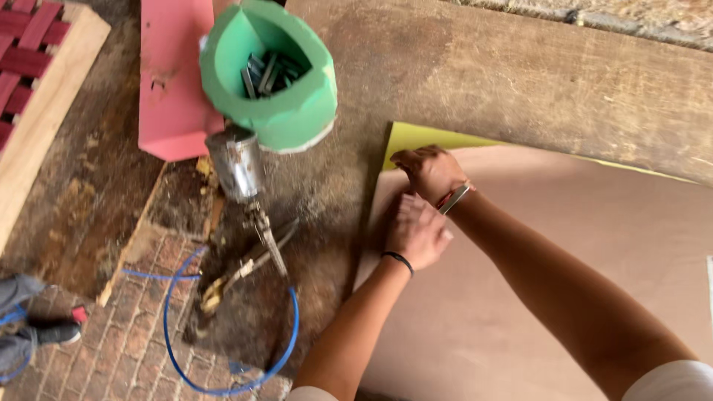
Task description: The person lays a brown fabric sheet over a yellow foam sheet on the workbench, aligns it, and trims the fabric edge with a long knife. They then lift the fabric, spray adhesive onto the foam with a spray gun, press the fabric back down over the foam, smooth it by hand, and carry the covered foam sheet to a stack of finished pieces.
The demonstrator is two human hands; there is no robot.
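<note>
The left hand (pixel 417 232), a thin black band at its wrist, rests knuckles-up in the middle of the frame with its fingers curled down onto the left edge of a large, thin, pinkish-brown sheet of board (pixel 564 297); whether those fingers actually pinch the edge cannot be told, since they are hidden under the hand. Just above it and touching it, the right hand (pixel 429 171), wearing a red and silver wristband, is bent over the upper-left corner of the same sheet, fingers folded onto the corner, its grip equally hidden. The sheet fills the lower right of the frame and lies on a worn, dusty wooden workbench (pixel 460 67), with a yellow-green sheet (pixel 416 137) showing from under it along its top edge. To the left of the hands, near but apart from them, lies a metal spray gun with a shiny cup (pixel 239 167), a blue hose (pixel 174 327) looping from it over the brick floor at lower left. Above the gun stands a green foam container holding dark metal pieces (pixel 278 82), beside a pink painted board (pixel 172 82). A frame with red slats (pixel 30 52) sits at upper left.
</note>
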